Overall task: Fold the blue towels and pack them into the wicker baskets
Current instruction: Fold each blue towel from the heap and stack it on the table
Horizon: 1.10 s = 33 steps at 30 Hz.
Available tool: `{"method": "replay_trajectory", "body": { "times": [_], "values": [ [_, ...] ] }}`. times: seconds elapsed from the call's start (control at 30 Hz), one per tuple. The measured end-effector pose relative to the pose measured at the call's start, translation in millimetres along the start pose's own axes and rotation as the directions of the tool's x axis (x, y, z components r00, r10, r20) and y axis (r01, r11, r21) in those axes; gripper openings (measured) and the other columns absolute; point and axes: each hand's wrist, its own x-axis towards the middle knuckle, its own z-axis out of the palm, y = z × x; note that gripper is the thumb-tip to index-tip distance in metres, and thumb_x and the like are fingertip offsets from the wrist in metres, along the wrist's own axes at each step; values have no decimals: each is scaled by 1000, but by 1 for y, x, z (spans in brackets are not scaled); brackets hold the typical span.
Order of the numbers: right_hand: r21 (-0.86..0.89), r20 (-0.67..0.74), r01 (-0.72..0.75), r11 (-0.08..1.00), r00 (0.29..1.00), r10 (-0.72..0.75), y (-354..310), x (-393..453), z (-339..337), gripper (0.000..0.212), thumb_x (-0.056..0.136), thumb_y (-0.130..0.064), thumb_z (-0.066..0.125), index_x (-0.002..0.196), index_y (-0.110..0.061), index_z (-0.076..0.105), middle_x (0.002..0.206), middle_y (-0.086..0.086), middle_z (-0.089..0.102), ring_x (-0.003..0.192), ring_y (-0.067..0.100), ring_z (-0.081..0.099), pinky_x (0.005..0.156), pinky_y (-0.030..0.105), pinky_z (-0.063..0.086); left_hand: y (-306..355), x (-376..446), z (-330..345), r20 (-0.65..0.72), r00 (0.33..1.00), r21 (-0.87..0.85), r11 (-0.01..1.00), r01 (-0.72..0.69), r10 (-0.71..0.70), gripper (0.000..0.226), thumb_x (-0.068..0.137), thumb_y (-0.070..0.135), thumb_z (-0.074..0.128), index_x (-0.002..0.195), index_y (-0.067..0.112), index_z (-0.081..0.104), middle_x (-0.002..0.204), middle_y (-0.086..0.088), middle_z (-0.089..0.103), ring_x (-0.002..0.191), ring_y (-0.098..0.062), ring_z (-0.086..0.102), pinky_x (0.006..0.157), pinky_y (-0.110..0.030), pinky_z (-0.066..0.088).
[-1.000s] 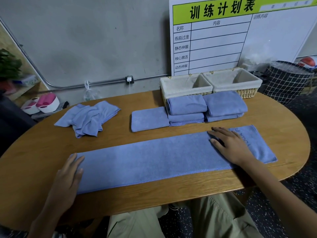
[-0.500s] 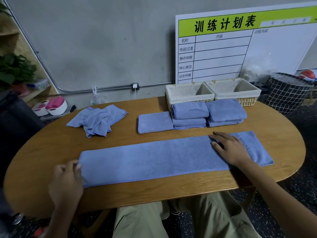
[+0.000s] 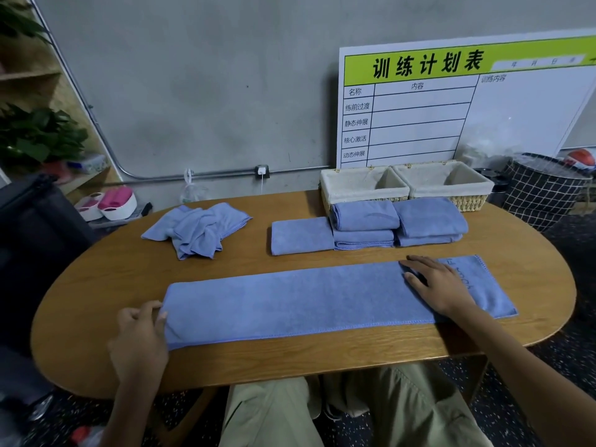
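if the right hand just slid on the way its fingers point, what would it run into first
The right hand lies flat on the long towel, fingers pointing up-left across the table. Probably only towel at first, then bare wood, then the single folded towel; depth is uncertain.

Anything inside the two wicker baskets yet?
Both wicker baskets show only pale cloth lining; no towels are visible inside. The near inner walls and part of each floor are hidden by the rims. The folded towels sit in front, on the table.

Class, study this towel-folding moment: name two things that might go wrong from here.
1. The left hand pinches only the long towel's end; lifted unevenly, the fold may come out skewed.
2. The right hand presses flat near the other end; if it slips, the strip could slide toward the table edge.
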Motion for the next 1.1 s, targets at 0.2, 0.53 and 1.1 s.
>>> {"method": "replay_trajectory", "body": {
  "times": [0.2, 0.53, 1.1],
  "values": [
    [8, -15, -13, 1000, 1000, 14, -3, -2, -2, 52, 98, -53, 36, 140, -28, 56, 149, -3, 50, 140, 22, 42, 111, 47, 32, 6, -3, -4, 45, 997, -55, 997, -55, 57, 21, 101, 19, 54, 115, 10, 66, 101, -15, 53, 57, -19, 45, 47, -30, 33],
    [-5, -81, 20, 1000, 997, -21, 2, 0, 4, 60, 93, -58, 32, 134, -27, 61, 143, -1, 56, 133, 23, 50, 106, 51, 39, 1, -2, -19, 94, 995, -130, 991, -19, 31, 33, 99, 20, 58, 131, 13, 59, 109, -14, 44, 78, -25, 47, 59, -39, 40],
    [-2, -120, 43, 999, 992, -43, 4, 1, 9, 56, 94, -55, 35, 135, -25, 60, 143, 0, 57, 136, 23, 48, 107, 50, 37, -8, -2, -14, 112, 994, -135, 991, 12, 3, 38, 95, 25, 65, 131, 14, 59, 106, -11, 49, 89, -22, 49, 68, -39, 42]
  ]
}}
